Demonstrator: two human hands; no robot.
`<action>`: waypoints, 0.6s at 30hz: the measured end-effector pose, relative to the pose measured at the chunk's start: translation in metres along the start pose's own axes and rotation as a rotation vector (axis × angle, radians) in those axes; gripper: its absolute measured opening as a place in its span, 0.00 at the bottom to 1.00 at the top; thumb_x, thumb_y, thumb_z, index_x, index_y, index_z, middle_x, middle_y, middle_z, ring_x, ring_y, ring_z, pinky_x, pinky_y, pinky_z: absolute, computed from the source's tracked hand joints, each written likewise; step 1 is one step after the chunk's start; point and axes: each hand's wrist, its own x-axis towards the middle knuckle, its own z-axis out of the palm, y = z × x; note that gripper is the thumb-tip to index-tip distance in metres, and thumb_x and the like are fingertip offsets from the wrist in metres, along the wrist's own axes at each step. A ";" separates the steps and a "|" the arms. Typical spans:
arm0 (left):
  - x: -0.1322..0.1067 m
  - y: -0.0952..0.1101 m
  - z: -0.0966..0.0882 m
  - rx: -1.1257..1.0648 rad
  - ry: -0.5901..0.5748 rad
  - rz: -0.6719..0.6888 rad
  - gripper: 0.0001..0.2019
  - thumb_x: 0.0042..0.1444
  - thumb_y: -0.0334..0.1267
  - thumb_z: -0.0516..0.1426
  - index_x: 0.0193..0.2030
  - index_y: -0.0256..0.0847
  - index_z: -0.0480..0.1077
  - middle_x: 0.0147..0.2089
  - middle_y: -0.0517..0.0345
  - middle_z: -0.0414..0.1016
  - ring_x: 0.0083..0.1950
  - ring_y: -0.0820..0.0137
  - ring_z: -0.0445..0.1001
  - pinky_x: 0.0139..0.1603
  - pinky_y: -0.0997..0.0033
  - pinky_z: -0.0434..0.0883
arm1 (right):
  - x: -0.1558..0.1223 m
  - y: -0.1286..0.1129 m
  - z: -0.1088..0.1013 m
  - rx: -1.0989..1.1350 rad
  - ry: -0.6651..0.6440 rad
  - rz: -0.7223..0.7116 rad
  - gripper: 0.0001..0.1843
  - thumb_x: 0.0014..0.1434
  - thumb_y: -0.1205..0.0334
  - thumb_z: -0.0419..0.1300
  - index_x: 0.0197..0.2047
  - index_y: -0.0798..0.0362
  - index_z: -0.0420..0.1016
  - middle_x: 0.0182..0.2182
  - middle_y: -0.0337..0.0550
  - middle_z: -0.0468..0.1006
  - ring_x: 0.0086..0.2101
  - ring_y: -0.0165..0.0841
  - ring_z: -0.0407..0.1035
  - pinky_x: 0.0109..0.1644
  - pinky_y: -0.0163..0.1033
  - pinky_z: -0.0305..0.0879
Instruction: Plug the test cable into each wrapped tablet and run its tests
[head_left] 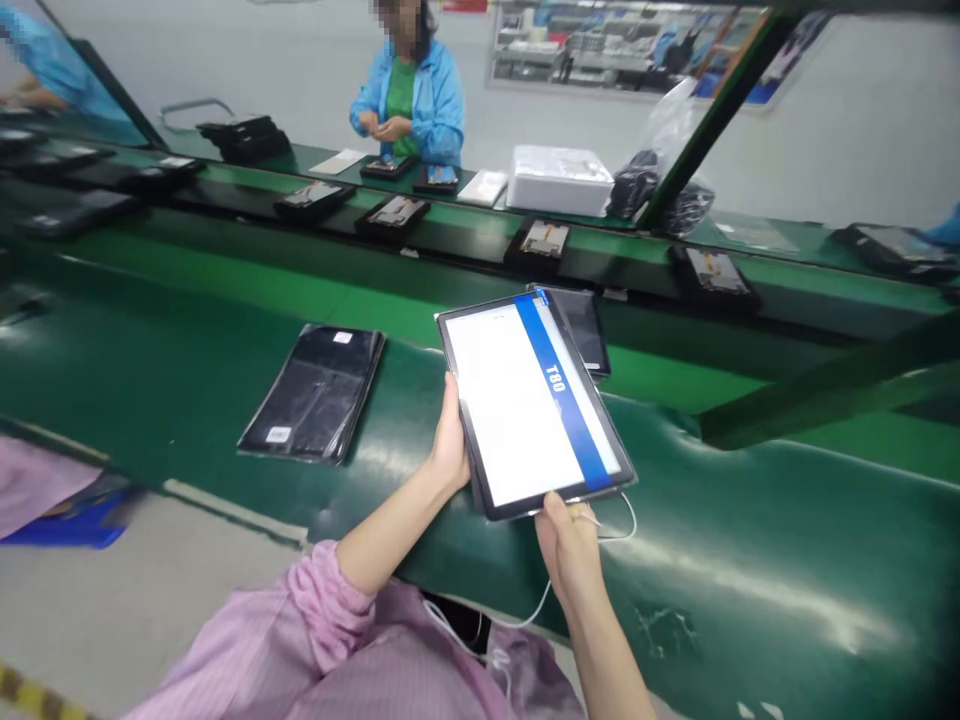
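A tablet (495, 410) with a lit white screen, a blue band and the letters "T80" is held tilted above the green bench. My left hand (450, 435) grips its left edge, the thumb along the side and the other fingers hidden beneath. At the lower edge my right hand (571, 540) is closed, thumb on the rim, with a white cable (630, 525) running by the fingers. Whether the cable is plugged in cannot be made out. Left of the tablet lies a stack of dark tablets in clear film (319, 395). Another dark tablet (583, 325) lies partly hidden behind.
Beyond the green bench (750, 540), a dark conveyor (457, 245) carries several black trays with device parts. A co-worker in a blue jacket (442, 100) stands across it, near a white box (561, 180). A dark green slanted beam (825, 375) is at the right.
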 end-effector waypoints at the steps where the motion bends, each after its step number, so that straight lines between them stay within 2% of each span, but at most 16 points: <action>1: -0.014 0.002 -0.006 -0.023 0.024 -0.027 0.38 0.63 0.68 0.46 0.57 0.33 0.74 0.54 0.43 0.81 0.59 0.50 0.78 0.64 0.51 0.70 | -0.011 0.007 -0.008 -0.108 -0.032 0.006 0.25 0.38 0.43 0.77 0.23 0.51 0.70 0.19 0.35 0.69 0.26 0.33 0.66 0.31 0.38 0.68; 3: -0.039 0.005 -0.020 -0.037 0.046 -0.060 0.39 0.63 0.69 0.46 0.58 0.33 0.74 0.55 0.43 0.81 0.61 0.49 0.76 0.66 0.50 0.68 | -0.029 0.015 -0.025 -0.282 -0.094 0.012 0.25 0.35 0.43 0.77 0.21 0.52 0.72 0.17 0.37 0.68 0.24 0.34 0.64 0.28 0.39 0.66; 5: -0.055 0.010 -0.033 -0.032 0.031 -0.078 0.41 0.62 0.70 0.45 0.59 0.33 0.73 0.56 0.43 0.80 0.63 0.48 0.74 0.68 0.50 0.66 | -0.046 0.011 -0.042 -0.395 -0.095 -0.004 0.25 0.36 0.40 0.76 0.21 0.53 0.76 0.19 0.41 0.71 0.25 0.35 0.65 0.28 0.39 0.64; 7: -0.065 0.014 -0.043 -0.018 0.006 -0.084 0.42 0.62 0.70 0.45 0.60 0.33 0.73 0.58 0.43 0.79 0.65 0.48 0.72 0.69 0.48 0.65 | -0.063 0.001 -0.052 -0.466 0.009 -0.095 0.24 0.48 0.38 0.71 0.24 0.53 0.80 0.20 0.42 0.71 0.24 0.33 0.64 0.26 0.37 0.60; 9: -0.071 0.016 -0.053 0.001 -0.012 -0.086 0.42 0.61 0.71 0.46 0.61 0.33 0.73 0.58 0.42 0.79 0.67 0.47 0.70 0.70 0.48 0.64 | -0.076 -0.013 -0.052 -0.555 0.079 -0.285 0.20 0.62 0.43 0.61 0.33 0.51 0.83 0.21 0.41 0.70 0.23 0.32 0.62 0.27 0.37 0.58; 10: -0.074 0.016 -0.057 0.010 -0.017 -0.090 0.42 0.61 0.71 0.47 0.61 0.33 0.73 0.58 0.42 0.79 0.67 0.47 0.69 0.70 0.48 0.63 | -0.081 -0.020 -0.047 -0.621 0.047 -0.412 0.17 0.66 0.48 0.58 0.38 0.50 0.84 0.23 0.41 0.71 0.24 0.32 0.63 0.28 0.37 0.58; 12: -0.079 0.013 -0.064 0.026 -0.026 -0.116 0.42 0.60 0.71 0.48 0.60 0.33 0.73 0.59 0.42 0.78 0.68 0.45 0.67 0.70 0.48 0.62 | -0.086 -0.031 -0.028 -0.844 -0.133 -0.709 0.14 0.68 0.61 0.55 0.49 0.45 0.82 0.30 0.42 0.74 0.29 0.33 0.66 0.33 0.39 0.59; 14: -0.085 0.008 -0.068 0.032 -0.038 -0.163 0.43 0.59 0.72 0.49 0.60 0.32 0.73 0.59 0.41 0.78 0.69 0.44 0.66 0.70 0.46 0.62 | -0.086 -0.037 -0.003 -1.129 -0.294 -0.997 0.21 0.66 0.73 0.53 0.50 0.41 0.80 0.36 0.41 0.75 0.31 0.31 0.65 0.37 0.40 0.56; 16: -0.091 0.004 -0.071 0.027 -0.044 -0.214 0.43 0.59 0.72 0.48 0.60 0.32 0.73 0.59 0.40 0.77 0.69 0.44 0.66 0.70 0.46 0.62 | -0.082 -0.038 0.021 -1.311 -0.355 -1.174 0.26 0.63 0.81 0.52 0.47 0.41 0.80 0.40 0.40 0.74 0.31 0.29 0.64 0.39 0.41 0.52; 18: -0.095 0.002 -0.072 0.023 -0.042 -0.245 0.42 0.60 0.71 0.48 0.60 0.32 0.73 0.60 0.41 0.77 0.70 0.44 0.65 0.70 0.46 0.61 | -0.078 -0.037 0.038 -1.369 -0.402 -1.248 0.27 0.62 0.83 0.51 0.48 0.43 0.79 0.44 0.41 0.73 0.33 0.28 0.65 0.40 0.43 0.50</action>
